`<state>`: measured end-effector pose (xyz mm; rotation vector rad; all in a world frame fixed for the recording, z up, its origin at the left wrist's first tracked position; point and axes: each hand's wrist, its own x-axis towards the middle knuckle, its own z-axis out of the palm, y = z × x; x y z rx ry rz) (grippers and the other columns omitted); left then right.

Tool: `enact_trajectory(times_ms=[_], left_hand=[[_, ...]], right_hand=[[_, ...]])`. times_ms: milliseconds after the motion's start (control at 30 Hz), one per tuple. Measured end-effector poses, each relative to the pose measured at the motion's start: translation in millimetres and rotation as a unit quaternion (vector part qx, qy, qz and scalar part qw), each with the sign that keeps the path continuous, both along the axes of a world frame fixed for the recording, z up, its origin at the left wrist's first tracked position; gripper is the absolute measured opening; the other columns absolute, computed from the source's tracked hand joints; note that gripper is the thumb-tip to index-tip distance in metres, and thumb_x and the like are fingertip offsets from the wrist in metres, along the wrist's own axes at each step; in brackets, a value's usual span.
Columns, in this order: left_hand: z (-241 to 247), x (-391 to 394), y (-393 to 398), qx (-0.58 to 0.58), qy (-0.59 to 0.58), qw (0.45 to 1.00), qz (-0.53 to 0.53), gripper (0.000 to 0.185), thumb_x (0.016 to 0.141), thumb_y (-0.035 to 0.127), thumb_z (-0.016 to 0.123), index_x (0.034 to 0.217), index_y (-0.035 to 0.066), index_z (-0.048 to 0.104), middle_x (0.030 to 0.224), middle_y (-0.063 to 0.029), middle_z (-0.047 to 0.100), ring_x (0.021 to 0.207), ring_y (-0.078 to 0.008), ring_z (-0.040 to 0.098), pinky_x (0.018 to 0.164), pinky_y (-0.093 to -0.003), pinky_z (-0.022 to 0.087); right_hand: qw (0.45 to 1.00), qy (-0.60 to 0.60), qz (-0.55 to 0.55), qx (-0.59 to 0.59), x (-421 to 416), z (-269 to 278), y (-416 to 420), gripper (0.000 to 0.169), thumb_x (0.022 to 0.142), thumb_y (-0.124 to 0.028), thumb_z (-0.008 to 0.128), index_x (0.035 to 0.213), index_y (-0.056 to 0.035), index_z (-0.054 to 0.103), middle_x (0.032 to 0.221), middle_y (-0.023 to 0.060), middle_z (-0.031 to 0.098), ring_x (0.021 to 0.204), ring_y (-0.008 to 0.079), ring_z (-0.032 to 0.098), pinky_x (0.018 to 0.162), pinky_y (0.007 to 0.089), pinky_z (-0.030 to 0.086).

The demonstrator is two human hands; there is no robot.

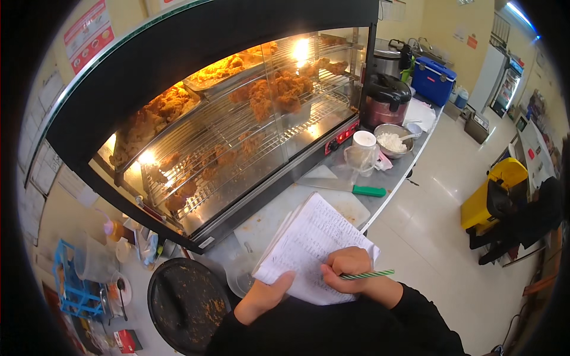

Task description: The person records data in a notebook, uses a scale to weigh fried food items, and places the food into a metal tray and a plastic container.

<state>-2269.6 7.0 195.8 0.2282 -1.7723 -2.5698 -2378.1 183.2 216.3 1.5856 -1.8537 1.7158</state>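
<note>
An open notebook (318,240), its page covered in handwriting, is held up before me at a slant. My left hand (269,291) grips its lower left edge, thumb on the page and the other fingers hidden beneath. In the fist of my right hand (349,269) is a green-and-white striped pen (372,274), its rear end pointing right; the tip is hidden behind the fingers. That hand rests against the lower right of the page. Beyond the notebook, a white cutting board (356,209) lies on the counter with a green-handled knife (368,191) on it.
A lit glass food warmer (285,147) with fried chicken (278,91) on racks stands ahead. A rice cooker (386,100), a metal bowl of rice (392,141) and a blue cooler (433,78) line the counter rightward. A round black tray (187,307) lies at left. A person in black (530,218) is by a yellow bin (478,204).
</note>
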Motion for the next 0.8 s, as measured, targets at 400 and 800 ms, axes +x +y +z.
enact_trajectory(times_ms=[400,800], left_hand=[[12,-3,2,-0.002,-0.001,1.000,-0.019,0.045,0.084,-0.001,0.046,0.129,-0.002,0.037,0.119,-0.0108,0.051,0.109,-0.0182,0.049,0.091,-0.0310,0.041],[9,-2,-2,-0.046,0.001,0.999,-0.014,0.048,0.083,0.003,0.049,0.129,-0.002,0.036,0.117,-0.0099,0.051,0.107,-0.0170,0.048,0.089,-0.0303,0.041]], right_hand=[[1.000,0.002,-0.004,0.004,-2,-5,3,0.033,0.069,0.007,0.062,0.053,-0.0078,0.037,0.050,0.0056,0.048,0.038,0.0197,0.046,0.035,0.0294,0.033],[1.000,-0.023,0.007,-0.011,0,1,-2,0.034,0.071,0.005,0.062,0.053,-0.0086,0.036,0.049,0.0052,0.049,0.038,0.0188,0.047,0.035,0.0283,0.033]])
